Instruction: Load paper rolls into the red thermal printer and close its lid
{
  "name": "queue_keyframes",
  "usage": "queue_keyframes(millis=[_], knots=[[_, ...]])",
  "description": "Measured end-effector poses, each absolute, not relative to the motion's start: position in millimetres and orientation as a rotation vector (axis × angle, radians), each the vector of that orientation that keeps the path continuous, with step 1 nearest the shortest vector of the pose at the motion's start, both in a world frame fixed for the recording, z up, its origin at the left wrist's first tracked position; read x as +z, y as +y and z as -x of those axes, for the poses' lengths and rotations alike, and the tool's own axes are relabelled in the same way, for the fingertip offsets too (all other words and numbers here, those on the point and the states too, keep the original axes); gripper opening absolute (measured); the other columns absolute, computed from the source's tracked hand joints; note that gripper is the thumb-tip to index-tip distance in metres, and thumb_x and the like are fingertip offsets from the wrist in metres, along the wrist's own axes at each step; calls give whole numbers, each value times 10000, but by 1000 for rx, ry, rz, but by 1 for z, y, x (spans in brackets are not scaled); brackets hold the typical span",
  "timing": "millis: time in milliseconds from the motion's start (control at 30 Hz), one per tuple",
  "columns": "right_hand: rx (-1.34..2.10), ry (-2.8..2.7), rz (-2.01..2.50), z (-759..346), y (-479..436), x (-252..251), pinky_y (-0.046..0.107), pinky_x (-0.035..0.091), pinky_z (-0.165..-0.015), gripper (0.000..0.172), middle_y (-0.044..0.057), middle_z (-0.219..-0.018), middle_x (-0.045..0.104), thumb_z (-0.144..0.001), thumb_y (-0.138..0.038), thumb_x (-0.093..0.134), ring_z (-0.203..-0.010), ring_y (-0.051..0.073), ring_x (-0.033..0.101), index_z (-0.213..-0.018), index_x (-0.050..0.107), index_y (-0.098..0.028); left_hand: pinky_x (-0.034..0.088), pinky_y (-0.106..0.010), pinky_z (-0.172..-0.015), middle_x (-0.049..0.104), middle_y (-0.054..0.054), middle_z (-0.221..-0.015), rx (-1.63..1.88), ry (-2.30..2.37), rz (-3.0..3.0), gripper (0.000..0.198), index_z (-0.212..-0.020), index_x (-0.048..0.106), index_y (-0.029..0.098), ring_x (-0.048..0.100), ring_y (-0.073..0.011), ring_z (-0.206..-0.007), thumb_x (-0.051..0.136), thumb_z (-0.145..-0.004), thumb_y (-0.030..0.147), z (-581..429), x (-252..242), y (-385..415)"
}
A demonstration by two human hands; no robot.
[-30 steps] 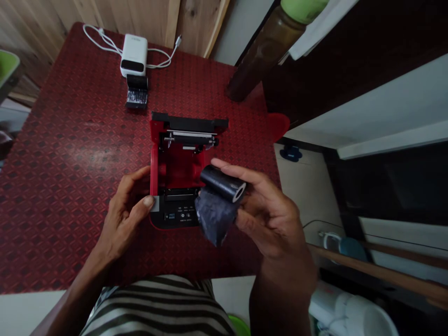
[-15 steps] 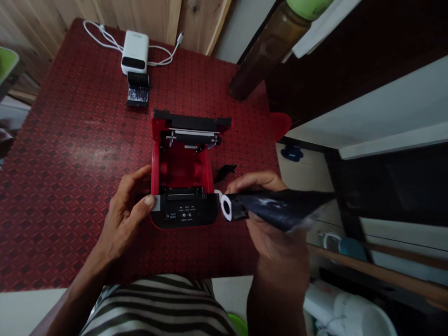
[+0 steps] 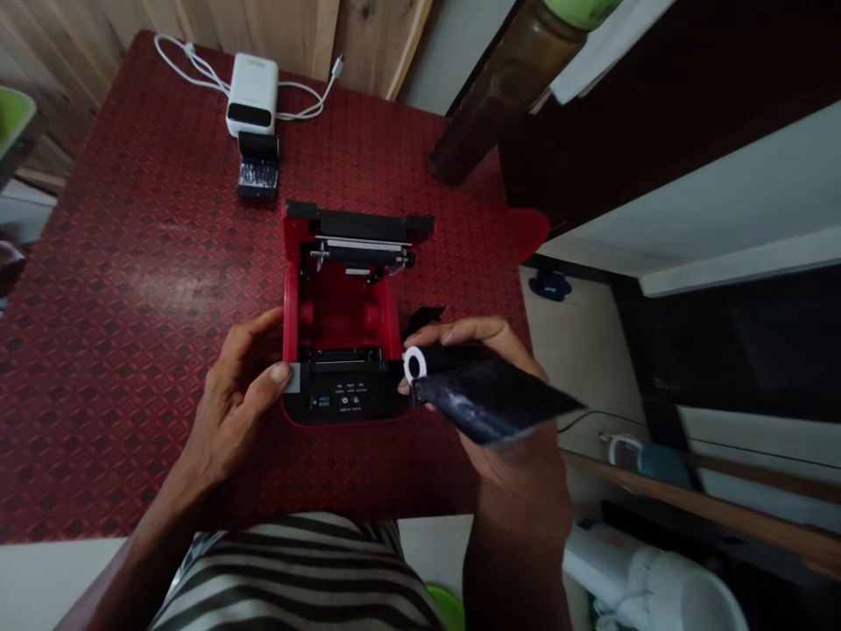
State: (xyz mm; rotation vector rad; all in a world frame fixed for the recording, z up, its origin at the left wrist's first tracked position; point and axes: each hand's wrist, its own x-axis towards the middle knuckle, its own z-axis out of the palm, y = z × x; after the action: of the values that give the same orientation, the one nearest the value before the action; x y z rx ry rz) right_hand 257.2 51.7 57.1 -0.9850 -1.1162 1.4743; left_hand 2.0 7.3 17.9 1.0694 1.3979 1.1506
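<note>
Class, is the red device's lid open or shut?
Open: the lid stands raised at the red device's far side, baring the compartment.

Dim light cast a soft pale glare on the left of the table (image 3: 177, 285), a faint sheen on the slightly blurred black film (image 3: 496, 394) and shadow along the right forearm (image 3: 516, 561), while wide-angle distortion stretched the bottle (image 3: 512, 88).

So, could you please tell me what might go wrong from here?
The loose black sheet trailing from the roll in the right grip could crease or snag on the red device. The raised lid might fall if the device is bumped.
</note>
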Motion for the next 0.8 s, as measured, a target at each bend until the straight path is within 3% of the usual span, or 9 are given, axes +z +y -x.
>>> queue_keyframes(millis=[67, 167, 233, 333, 433, 667, 800], knots=[[1436, -1100, 992, -257, 52, 55, 275, 707, -736, 360, -11, -1097, 887, -845, -410, 1039, -874, 171, 823, -1086, 785, -325, 648, -486, -1133, 796, -63, -1497, 1151, 1403, -1076, 564, -1557, 700, 285, 767, -381, -1380, 727, -1082, 588, -2, 18, 7], [1415, -1085, 1009, -258, 51, 52, 267, 690, -672, 366, 0, -1047, 889, -842, -492, 1034, -885, 190, 829, -1060, 800, -315, 650, -490, -1135, 795, -76, -1507, 1159, 1386, -1076, 568, -1562, 697, 285, 773, -365, -1372, 729, -1084, 592, -2, 16, 6], [1390, -1107, 1049, -260, 50, 50, 260, 657, -587, 402, 5, -960, 870, -816, -563, 1040, -791, 191, 807, -1015, 812, -298, 654, -486, -1125, 797, -79, -1506, 1161, 1373, -1078, 568, -1573, 689, 289, 780, -351, -1356, 728, -1089, 585, -2, 14, 6], [1380, -1130, 1125, -262, 47, 46, 232, 552, -459, 422, -50, -733, 737, -780, -587, 1058, -555, 136, 651, -907, 790, -287, 650, -476, -1121, 790, -70, -1517, 1160, 1382, -1090, 563, -1590, 683, 297, 774, -341, -1361, 722, -1097, 568, -2, 12, 5], [1364, -1088, 1162, -261, 46, 45, 218, 508, -443, 427, -75, -669, 629, -844, -608, 1007, -515, 107, 554, -816, 737, -279, 637, -476, -1145, 780, -67, -1534, 1168, 1381, -1101, 558, -1590, 685, 293, 760, -338, -1385, 719, -1099, 556, -1, 12, 5], [1484, -1019, 1138, -256, 47, 48, 207, 543, -401, 301, -61, -692, 696, -896, -543, 986, -514, 123, 638, -913, 827, -288, 648, -492, -1130, 796, -80, -1510, 1163, 1377, -1121, 555, -1580, 689, 281, 778, -346, -1358, 709, -1100, 559, 0, 11, 7], [1528, -1048, 1097, -260, 45, 41, 197, 566, -439, 309, -61, -701, 694, -879, -499, 1016, -519, 105, 646, -835, 812, -271, 671, -468, -1075, 808, -86, -1487, 1169, 1361, -1139, 562, -1574, 689, 270, 807, -332, -1301, 717, -1098, 568, 1, 10, 8]])
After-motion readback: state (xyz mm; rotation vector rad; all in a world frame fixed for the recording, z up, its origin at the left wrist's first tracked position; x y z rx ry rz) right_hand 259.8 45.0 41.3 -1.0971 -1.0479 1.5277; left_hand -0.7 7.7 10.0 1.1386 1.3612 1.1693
